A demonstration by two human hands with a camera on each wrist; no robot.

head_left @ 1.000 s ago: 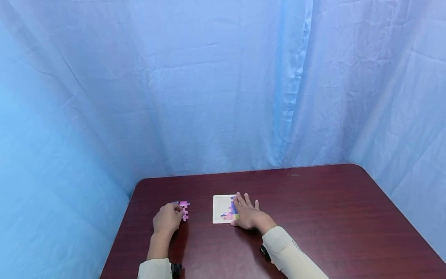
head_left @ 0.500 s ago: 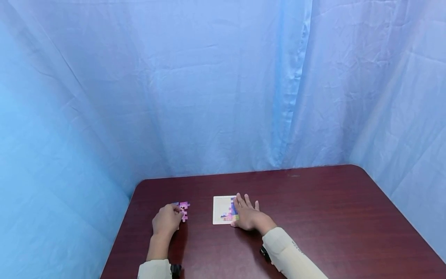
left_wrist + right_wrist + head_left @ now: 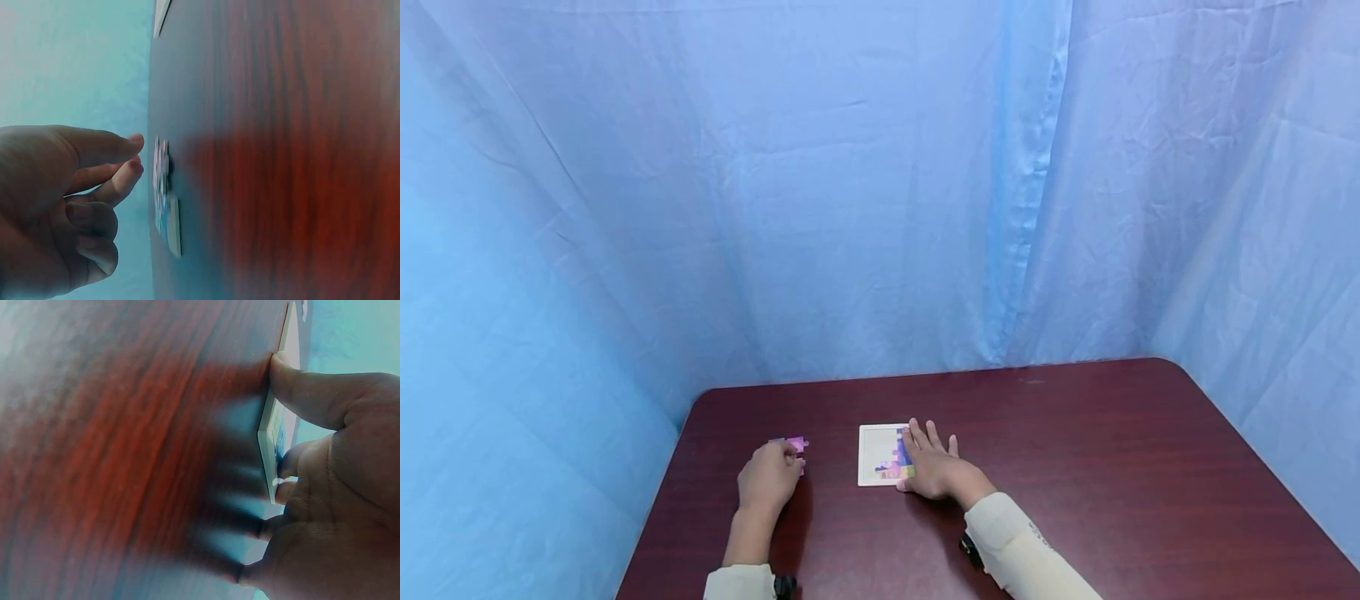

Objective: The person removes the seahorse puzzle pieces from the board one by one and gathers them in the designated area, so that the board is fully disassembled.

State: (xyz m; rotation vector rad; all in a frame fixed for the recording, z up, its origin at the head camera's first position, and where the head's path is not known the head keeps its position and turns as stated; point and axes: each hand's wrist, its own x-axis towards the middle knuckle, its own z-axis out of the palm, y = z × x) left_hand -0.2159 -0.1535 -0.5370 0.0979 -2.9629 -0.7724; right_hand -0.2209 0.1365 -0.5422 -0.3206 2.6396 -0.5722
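My left hand [image 3: 769, 479] hovers over a small group of pink and purple jigsaw pieces [image 3: 796, 444] and hides part of them. In the left wrist view its thumb and index fingertips come close together just short of the pieces [image 3: 161, 165], with nothing showing between them; the other fingers are loosely curled. My right hand [image 3: 938, 468] lies with fingers spread over the right side of a white puzzle tray [image 3: 876, 446]. The right wrist view has its thumb [image 3: 287, 378] at the tray's edge. Colourful fitted pieces [image 3: 892, 468] line the tray's right and lower parts, partly under the hand.
The dark red wooden table [image 3: 1060, 467] has a rounded far right corner. Light blue curtains [image 3: 850, 208] hang behind it and along both sides. A strip of bare tabletop separates the loose pieces from the tray.
My left hand has shifted slightly to the right over the loose pieces and now covers more of the near ones. The right hand stays on the tray.
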